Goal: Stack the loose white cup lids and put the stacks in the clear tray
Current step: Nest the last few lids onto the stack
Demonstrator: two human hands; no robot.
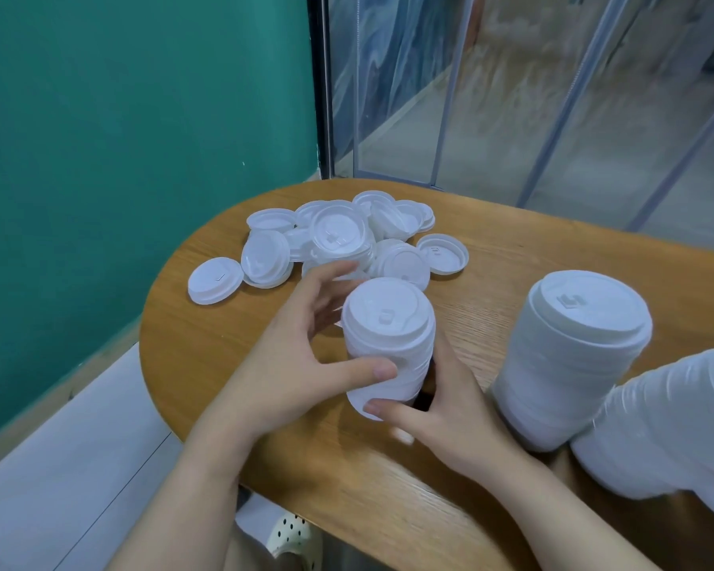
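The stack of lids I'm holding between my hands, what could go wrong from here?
1. The held stack looks uneven partway down, and the left hand and right hand grip only its lower part, so the top lids might slide off.
2. It sits close to the taller stack; a sideways move could knock that over.
3. One loose lid lies near the table edge and could get brushed off.

Wooden table [207, 335] beside a teal wall [120, 117] and glass partition [512, 96].
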